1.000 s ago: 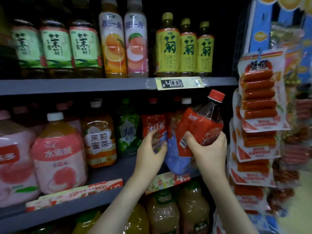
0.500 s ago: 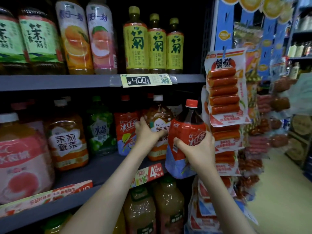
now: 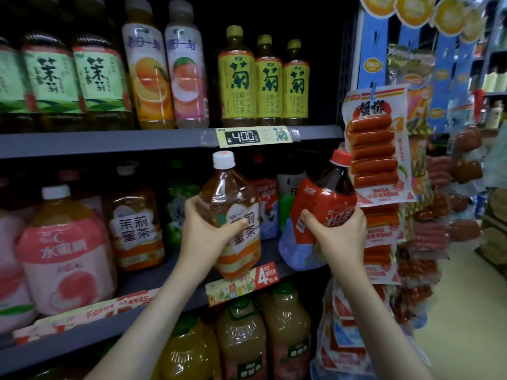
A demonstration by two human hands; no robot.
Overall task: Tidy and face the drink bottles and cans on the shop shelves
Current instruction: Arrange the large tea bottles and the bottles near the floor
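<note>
Left hand point(image 3: 204, 237) gripping white-capped tea bottle point(image 3: 233, 215), right hand point(image 3: 338, 237) gripping tilted red-capped bottle point(image 3: 326, 204), both before middle shelf point(image 3: 142, 286)

- Left hand point(image 3: 203, 231), below and left of the price tag point(image 3: 253, 137): bare, slim fingers.
- Right hand point(image 3: 338, 237), below and right of it: bare.
- Forearms point(image 3: 153, 311): bare, slender.

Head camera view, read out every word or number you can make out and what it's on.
"¥400": price tag on upper shelf edge.
"菊": three yellow-label bottles.
"茉莉蜜茶": tea bottle in left hand, and its shelf twin.
"水蜜桃": pink bottle.
"4": red shelf tag.
Red-label bottle in right hand, sausage packs: too blurred.
</note>
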